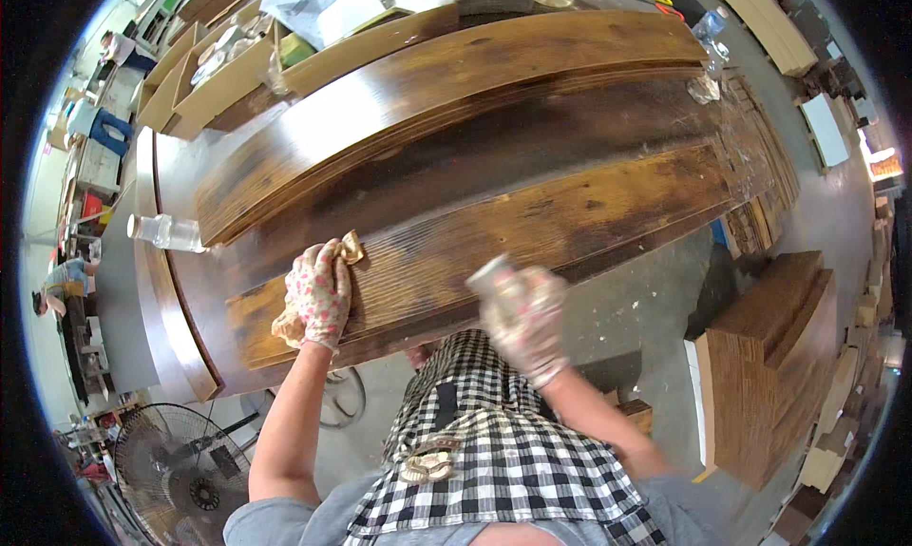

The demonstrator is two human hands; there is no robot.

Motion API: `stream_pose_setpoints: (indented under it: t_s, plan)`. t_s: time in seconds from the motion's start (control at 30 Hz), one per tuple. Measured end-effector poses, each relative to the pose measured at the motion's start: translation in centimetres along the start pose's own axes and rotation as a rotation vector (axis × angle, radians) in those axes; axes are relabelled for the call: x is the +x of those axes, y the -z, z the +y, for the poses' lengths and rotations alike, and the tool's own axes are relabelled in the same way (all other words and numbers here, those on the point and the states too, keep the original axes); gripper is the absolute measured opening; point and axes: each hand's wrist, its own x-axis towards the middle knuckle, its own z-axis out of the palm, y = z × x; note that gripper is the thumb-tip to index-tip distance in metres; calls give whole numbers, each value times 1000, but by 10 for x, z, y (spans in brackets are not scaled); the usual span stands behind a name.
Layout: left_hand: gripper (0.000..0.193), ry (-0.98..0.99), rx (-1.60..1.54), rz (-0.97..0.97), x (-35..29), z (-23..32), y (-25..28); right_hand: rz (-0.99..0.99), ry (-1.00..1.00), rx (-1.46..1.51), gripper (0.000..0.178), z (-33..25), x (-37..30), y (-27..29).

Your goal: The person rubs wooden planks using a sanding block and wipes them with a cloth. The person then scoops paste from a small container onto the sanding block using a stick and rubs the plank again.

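A brown stained wooden board with a streaky grain lies across the bench in front of me. My left hand, in a white glove with a pink pattern, presses a crumpled beige cloth onto the board's left part; bits of cloth stick out on both sides of the hand. Over the board's near edge, my right hand in a similar glove grips a small pale grey block. Motion blurs that hand and block, so I cannot tell whether the block touches the wood.
A second stack of brown boards lies behind. Clear bottles stand at the left and far right. Wooden bins hold odds and ends at the back. A floor fan is at lower left; stacked brown panels stand at right.
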Motion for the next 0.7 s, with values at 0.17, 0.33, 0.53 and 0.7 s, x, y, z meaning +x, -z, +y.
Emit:
stream_pose_setpoints:
  t_s: [0.17, 0.33, 0.53, 0.7]
  plan:
    - [31, -45, -35, 3, -6, -3, -6, -29, 246, 61, 50, -55, -10, -42]
    - [37, -151, -7, -46, -13, -53, 22, 179, -206, -269, 63, 29, -7, -10]
    - [30, -6, -76, -57, -37, -188, 54, -31, 79, 106, 68, -153, -50, -110]
    - [31, -64, -339, -90, -52, -224, 51, 79, 170, -155, 58, -120, -32, -87]
